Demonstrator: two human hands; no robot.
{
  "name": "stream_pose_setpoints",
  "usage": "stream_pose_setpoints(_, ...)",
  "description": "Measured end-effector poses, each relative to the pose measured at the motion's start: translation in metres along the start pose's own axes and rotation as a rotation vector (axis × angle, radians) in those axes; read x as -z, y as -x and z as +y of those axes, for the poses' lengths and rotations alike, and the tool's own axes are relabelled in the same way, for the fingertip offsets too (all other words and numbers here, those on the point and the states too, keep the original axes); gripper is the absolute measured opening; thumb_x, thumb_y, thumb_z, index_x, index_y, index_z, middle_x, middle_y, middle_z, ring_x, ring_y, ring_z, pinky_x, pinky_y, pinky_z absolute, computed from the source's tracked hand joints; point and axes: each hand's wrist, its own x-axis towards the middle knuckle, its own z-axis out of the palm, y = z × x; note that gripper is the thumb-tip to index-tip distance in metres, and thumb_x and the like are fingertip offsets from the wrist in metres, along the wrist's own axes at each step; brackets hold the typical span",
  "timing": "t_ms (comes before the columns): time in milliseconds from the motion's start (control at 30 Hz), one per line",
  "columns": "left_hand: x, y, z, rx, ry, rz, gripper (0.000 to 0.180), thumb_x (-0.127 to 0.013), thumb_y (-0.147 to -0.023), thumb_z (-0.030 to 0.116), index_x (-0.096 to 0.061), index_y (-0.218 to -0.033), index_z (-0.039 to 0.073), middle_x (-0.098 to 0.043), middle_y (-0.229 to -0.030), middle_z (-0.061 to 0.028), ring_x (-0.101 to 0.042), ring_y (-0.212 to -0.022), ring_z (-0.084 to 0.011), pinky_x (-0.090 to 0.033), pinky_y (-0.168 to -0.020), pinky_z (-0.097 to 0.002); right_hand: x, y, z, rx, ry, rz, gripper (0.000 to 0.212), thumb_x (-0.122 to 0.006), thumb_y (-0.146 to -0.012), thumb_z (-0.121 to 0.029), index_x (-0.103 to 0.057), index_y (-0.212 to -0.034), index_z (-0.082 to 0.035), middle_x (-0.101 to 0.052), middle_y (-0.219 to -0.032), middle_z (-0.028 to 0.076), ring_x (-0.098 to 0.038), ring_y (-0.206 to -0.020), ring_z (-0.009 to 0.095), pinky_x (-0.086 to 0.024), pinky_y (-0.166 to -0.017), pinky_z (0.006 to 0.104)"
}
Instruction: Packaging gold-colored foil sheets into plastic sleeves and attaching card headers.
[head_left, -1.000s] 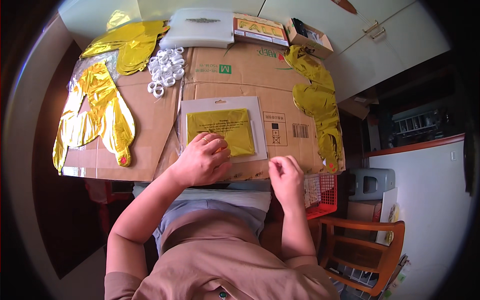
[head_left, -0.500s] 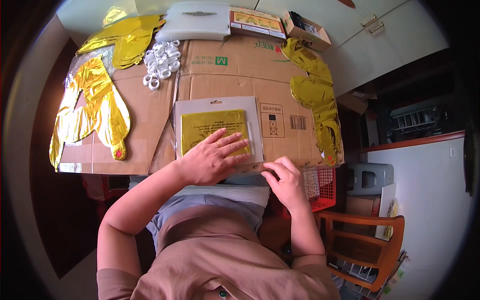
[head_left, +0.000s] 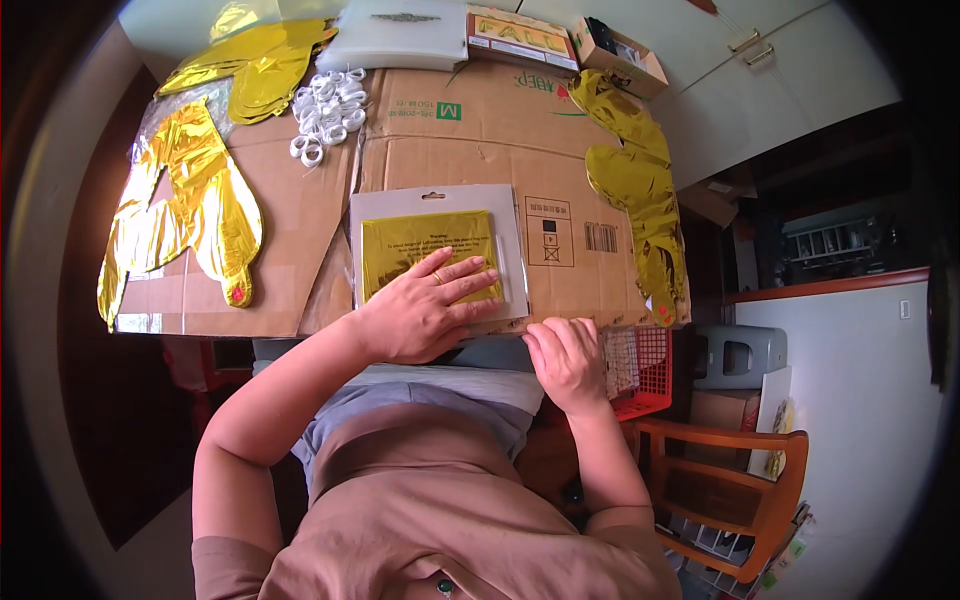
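Observation:
A flat clear package with a hang hole [head_left: 434, 196] lies near the front edge of the cardboard. It holds a folded gold foil sheet [head_left: 395, 240] and a thin white stick, perhaps a straw, at its right side. My left hand [head_left: 425, 305] lies flat over the package's lower part, fingers spread, a ring on one finger. Just right of the package's lower corner, my right hand [head_left: 568, 362] is closed at the cardboard's front edge, its fingers curled together with the thumb. Whatever those fingers may pinch is hidden.
Gold foil balloons [head_left: 190, 190] lie flat at the left, with more gold foil [head_left: 640, 200] at the right. Coiled white ribbons [head_left: 328, 110] sit behind. A translucent case [head_left: 395, 40], a printed box [head_left: 520, 42] and an open carton [head_left: 625, 65] line the back. A wooden chair [head_left: 790, 500] stands right.
My right hand's fingers have drawn together and curled at the cardboard's edge. My left hand stays on the package. The whole view has shifted slightly.

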Motion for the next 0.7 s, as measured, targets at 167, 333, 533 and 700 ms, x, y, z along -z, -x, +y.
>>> stream_pose_setpoints(167, 0.0, 0.0, 0.0, 0.004, 0.012, 0.004, 0.05, -0.059, -0.092, 0.024, -0.051, -0.141, 0.02, -0.04, -0.152, -0.0121, -0.033, -0.144, -0.0327, -0.021, -0.119, -0.0543, -0.005, 0.005, 0.002, 0.043, 0.029, 0.015, 0.025, -0.076, -0.076, -0.002, -0.06, -0.094, -0.007, -0.057, -0.087, 0.006, -0.059, -0.077, 0.024, -0.045, -0.076, 0.0385)
stream_pose_setpoints(333, 0.0, -0.001, 0.0, 0.008, 0.019, 0.004, 0.049, -0.058, -0.092, 0.022, -0.053, -0.14, 0.019, -0.041, -0.152, -0.0125, -0.034, -0.143, -0.0331, -0.021, -0.119, -0.0544, -0.001, 0.008, -0.002, -0.025, -0.037, -0.047, 0.024, -0.075, -0.076, -0.002, -0.058, -0.091, -0.008, -0.058, -0.088, 0.007, -0.059, -0.078, 0.025, -0.045, -0.076, 0.039)
stream_pose_setpoints(533, -0.002, 0.001, -0.001, -0.016, -0.029, 0.045, 0.044, -0.055, -0.094, 0.026, -0.056, -0.137, 0.017, -0.045, -0.148, -0.0128, -0.038, -0.141, -0.0322, -0.025, -0.117, -0.0533, 0.007, 0.0, -0.01, -0.081, -0.069, 0.033, 0.025, -0.077, -0.075, -0.004, -0.058, -0.093, -0.008, -0.059, -0.09, 0.006, -0.059, -0.082, 0.025, -0.045, -0.077, 0.0386)
stream_pose_setpoints(700, -0.001, -0.001, -0.001, -0.023, -0.014, 0.049, 0.043, -0.055, -0.094, 0.025, -0.056, -0.136, 0.016, -0.045, -0.148, -0.0131, -0.038, -0.14, -0.0325, -0.025, -0.116, -0.0533, 0.0, 0.002, -0.008, -0.051, -0.029, 0.0, 0.025, -0.076, -0.076, -0.004, -0.058, -0.093, -0.008, -0.058, -0.088, 0.006, -0.058, -0.081, 0.025, -0.044, -0.076, 0.0385)
